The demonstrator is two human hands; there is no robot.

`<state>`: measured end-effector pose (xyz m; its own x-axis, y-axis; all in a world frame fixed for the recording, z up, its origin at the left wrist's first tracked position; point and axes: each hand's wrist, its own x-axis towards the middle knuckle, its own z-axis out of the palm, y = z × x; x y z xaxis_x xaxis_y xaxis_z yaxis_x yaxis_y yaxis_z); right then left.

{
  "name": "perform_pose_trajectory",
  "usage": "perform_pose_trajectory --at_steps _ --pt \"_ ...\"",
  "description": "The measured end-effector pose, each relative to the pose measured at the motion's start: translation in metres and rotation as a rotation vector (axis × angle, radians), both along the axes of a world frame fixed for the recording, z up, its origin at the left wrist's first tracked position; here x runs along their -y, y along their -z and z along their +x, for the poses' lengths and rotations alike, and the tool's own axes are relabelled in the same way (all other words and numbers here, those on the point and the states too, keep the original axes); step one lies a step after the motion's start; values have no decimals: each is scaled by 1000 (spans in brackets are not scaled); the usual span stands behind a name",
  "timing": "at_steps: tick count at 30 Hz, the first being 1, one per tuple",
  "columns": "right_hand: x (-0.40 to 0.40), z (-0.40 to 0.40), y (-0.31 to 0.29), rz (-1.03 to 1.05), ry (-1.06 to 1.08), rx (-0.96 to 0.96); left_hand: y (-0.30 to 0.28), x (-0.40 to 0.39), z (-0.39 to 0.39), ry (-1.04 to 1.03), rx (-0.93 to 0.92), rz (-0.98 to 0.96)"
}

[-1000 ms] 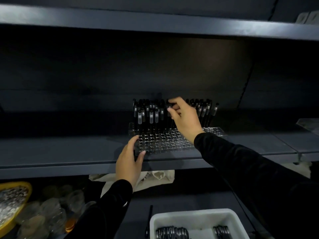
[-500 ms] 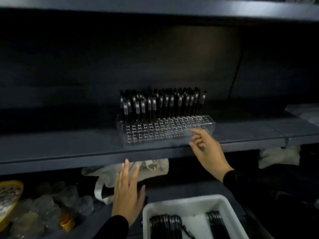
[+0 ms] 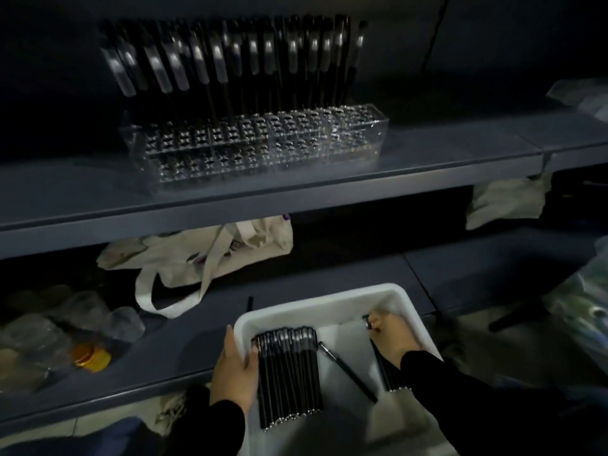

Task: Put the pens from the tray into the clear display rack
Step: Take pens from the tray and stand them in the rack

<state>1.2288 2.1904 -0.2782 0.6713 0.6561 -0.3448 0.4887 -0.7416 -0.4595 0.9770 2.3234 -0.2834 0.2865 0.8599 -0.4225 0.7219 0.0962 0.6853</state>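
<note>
A clear display rack (image 3: 263,144) stands on the upper shelf, with several black pens (image 3: 230,60) upright in its back rows and its front holes bare. Below it a white tray (image 3: 316,299) holds a packed row of black pens (image 3: 289,370), one loose pen (image 3: 345,370) lying slantwise, and a smaller bunch on the right. My left hand (image 3: 235,373) grips the tray's left wall, thumb inside. My right hand (image 3: 390,335) is down in the tray's right side, fingers curled round the top of a pen in the smaller bunch (image 3: 390,376).
A cream cloth bag (image 3: 204,255) with a long strap lies on the lower shelf behind the tray. Clear plastic jars and an orange lid (image 3: 90,357) sit at the left. A single dark pen (image 3: 250,304) lies on the shelf just behind the tray. Plastic-wrapped goods at far right.
Both hands came down from the rack to the tray. The left now holds the tray wall, the right has reached in among the pens. My view tilted downward.
</note>
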Motion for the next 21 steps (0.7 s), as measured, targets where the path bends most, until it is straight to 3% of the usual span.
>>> perform_pose_trajectory --at_steps 7,12,15,21 --pt "-22 -9 25 -196 -107 152 -3 4 0 -6 -31 34" --pt "-28 -18 17 -180 -112 114 -5 5 -2 -6 -28 50" --pt "-26 -24 -11 -88 -146 62 -10 5 -3 32 -37 65" --pt "-27 -29 -120 378 -238 -35 -66 -6 -5 157 33 344"
